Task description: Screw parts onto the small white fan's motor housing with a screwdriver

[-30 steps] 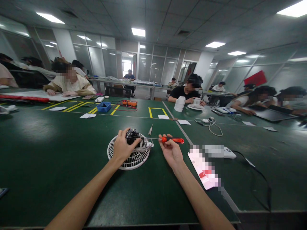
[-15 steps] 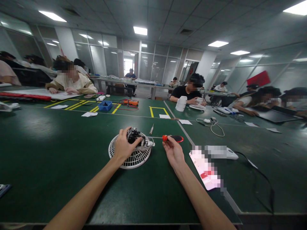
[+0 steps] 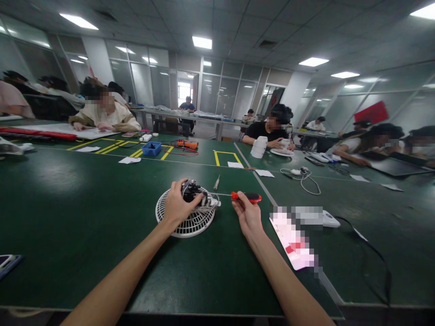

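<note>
A white fan grille (image 3: 190, 222) lies flat on the green table (image 3: 84, 203) in front of me. On it sits a black fan motor (image 3: 192, 191) with wires. My left hand (image 3: 176, 206) is closed around the motor. My right hand (image 3: 247, 213) grips a screwdriver (image 3: 245, 196) with a red and black handle. Its thin shaft lies level and points left, the tip at the motor's right side.
A small loose tool (image 3: 216, 183) lies just behind the grille. To my right lie a white card (image 3: 292, 240), a white device (image 3: 328, 219) and a black cable (image 3: 374, 253). A phone (image 3: 7, 262) is at the left edge. Other people sit at the far side.
Both hands keep their grip on the motor and the screwdriver. The view has shifted slightly, so everything sits a little higher and further right in the picture.
</note>
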`<state>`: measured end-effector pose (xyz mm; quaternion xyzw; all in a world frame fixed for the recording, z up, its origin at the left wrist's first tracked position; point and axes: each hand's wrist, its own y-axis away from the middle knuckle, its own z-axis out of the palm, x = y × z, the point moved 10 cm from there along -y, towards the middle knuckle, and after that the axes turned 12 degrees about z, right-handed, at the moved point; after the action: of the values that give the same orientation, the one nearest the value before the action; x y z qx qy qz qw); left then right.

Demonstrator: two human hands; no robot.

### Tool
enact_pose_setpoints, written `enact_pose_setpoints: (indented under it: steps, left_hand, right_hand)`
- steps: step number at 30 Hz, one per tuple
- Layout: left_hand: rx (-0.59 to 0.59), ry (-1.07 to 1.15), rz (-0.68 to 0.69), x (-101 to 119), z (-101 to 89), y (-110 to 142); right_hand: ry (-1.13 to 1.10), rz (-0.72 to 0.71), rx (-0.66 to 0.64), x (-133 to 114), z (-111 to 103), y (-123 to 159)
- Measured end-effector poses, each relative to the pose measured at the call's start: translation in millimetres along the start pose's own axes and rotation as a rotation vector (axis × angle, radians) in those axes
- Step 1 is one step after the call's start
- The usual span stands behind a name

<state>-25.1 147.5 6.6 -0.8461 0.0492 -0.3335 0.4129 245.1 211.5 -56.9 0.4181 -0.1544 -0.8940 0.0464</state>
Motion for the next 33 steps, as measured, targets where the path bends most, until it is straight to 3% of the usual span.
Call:
enact_pose_setpoints:
  steps: [11, 23, 28, 33]
  left_hand:
    - [-0.018, 0.007, -0.011, 0.1, 1.0, -1.0]
    - [-0.034, -0.008, 0.043, 1.2, 2.2, -0.9]
    - [-0.034, -0.008, 0.057, 2.7, 2.2, -1.6]
    - [-0.047, -0.015, 0.048, 3.9, 2.5, -2.0]
  right_hand:
    - [-0.009, 0.031, 0.014, -1.1, 1.0, 2.3]
    - [0.023, 0.05, 0.105, 0.1, -11.8, -8.2]
    - [0.257, -0.037, 0.041, -1.5, -6.4, -16.9]
    - [0.735, -0.306, 0.147, -22.4, -3.8, -17.7]
